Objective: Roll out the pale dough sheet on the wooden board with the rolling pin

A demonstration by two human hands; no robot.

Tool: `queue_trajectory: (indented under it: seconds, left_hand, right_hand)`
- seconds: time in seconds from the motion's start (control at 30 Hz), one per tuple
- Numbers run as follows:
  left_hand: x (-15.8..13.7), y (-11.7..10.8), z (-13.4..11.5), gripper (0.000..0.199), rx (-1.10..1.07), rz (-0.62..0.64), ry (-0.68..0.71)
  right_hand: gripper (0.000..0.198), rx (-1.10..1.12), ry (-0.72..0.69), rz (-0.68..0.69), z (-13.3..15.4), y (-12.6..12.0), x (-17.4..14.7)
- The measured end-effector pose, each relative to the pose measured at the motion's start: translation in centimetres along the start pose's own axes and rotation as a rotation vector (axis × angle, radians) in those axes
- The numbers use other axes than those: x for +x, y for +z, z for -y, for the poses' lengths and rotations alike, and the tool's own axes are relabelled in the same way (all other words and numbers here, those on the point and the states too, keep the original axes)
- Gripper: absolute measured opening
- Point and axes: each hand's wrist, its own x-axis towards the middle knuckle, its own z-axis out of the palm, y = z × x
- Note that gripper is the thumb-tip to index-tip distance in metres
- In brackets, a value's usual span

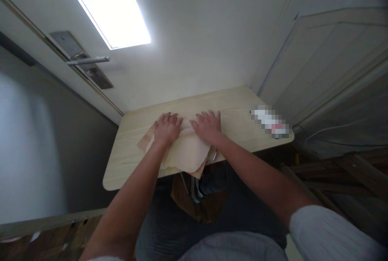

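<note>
Both hands rest on a cream, soft-looking sheet [188, 152] that lies across the small table and hangs slightly over its near edge. My left hand [168, 129] presses on the sheet's far left part with its fingers apart. On the far right part, my right hand [208, 125] lies with its fingers spread. A tan piece like paper or card [144, 142] shows under the sheet at the left, and a tan corner also pokes out at the front. Beside the right wrist, a curved metal piece [214, 156] sticks out from under the sheet; its kind cannot be made out.
The pale wood-grain table [123, 164] has rounded corners and stands against a white door [188, 51] with a metal lever handle [87, 60]. A blurred-out object [269, 121] lies at the table's right end. Wooden slats [357, 172] are at the lower right.
</note>
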Motion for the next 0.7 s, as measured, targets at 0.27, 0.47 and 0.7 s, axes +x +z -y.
queue_trajectory:
  seconds: [0.27,0.47,0.7]
  left_hand:
    - [-4.1,0.3,-2.0,0.062,0.003,-0.138,-0.113]
    - [-5.4,0.3,-1.8,0.057,0.001,-0.147,-0.051]
    - [-4.0,0.1,0.2,0.051,-0.048,-0.059,0.133]
  right_hand:
    - [0.052,0.003,-0.057,-0.013,0.1,-1.6,-4.3]
    - [0.062,-0.019,-0.061,0.103,0.2,-3.1,-6.8]
    - [0.071,-0.014,-0.047,0.115,2.0,-4.0,-13.1]
